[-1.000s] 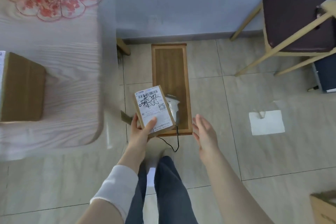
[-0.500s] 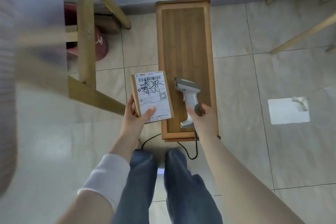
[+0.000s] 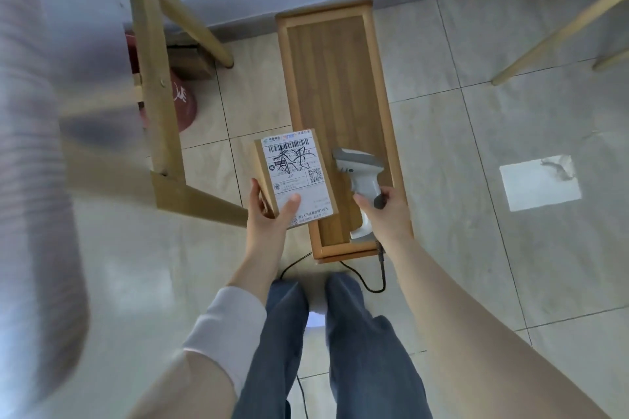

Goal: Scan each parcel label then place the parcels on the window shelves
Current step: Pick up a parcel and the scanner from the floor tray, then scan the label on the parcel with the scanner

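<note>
My left hand (image 3: 269,214) holds a small cardboard parcel (image 3: 295,173) by its lower edge, thumb on the white shipping label, which faces up and shows a barcode and black handwriting. To its right, my right hand (image 3: 384,214) grips the handle of a grey-white barcode scanner (image 3: 360,177). The scanner lies in a long wooden tray (image 3: 381,88) on the floor, its head pointing left toward the parcel. A black cable runs from the scanner's base over the tray's near edge.
Wooden table legs (image 3: 160,105) stand at left with a red object (image 3: 185,102) beneath. A blurred tabletop edge fills the far left. Chair legs (image 3: 551,31) cross the upper right. A white paper patch (image 3: 541,184) lies on the tiled floor. My legs are below.
The view tilted down from the tabletop to the floor. My right hand reached forward from open air and closed round the scanner handle. The parcel stayed in my left hand.
</note>
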